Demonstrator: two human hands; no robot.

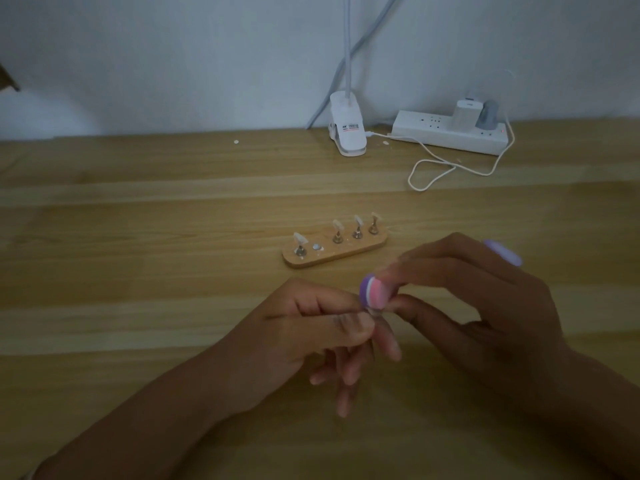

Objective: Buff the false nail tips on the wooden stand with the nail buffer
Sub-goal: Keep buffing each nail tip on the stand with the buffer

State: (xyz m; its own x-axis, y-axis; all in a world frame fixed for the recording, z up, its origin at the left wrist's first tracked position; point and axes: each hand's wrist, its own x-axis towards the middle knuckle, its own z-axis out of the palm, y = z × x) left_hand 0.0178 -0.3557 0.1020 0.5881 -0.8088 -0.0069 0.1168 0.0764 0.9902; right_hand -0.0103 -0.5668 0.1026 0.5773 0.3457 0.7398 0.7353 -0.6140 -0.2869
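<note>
Fingers of the left hand curl inward, thumb and forefinger pinching a small shiny piece (too hidden to name), the other fingers hanging loosely. Beyond them on the pale, grainy wooden table lies the wooden stand, a flat plank with rounded ends. Four cone-shaped metal pegs rise from it, each carrying one of the translucent false nail tips; one round silver disc sits bare. Against the wall stands a white plastic clip lamp. The nail buffer, layered purple, white and pink, touches the pinched piece with its rounded end. The right hand grips it between thumb and fingers. A white power strip lies behind.
</note>
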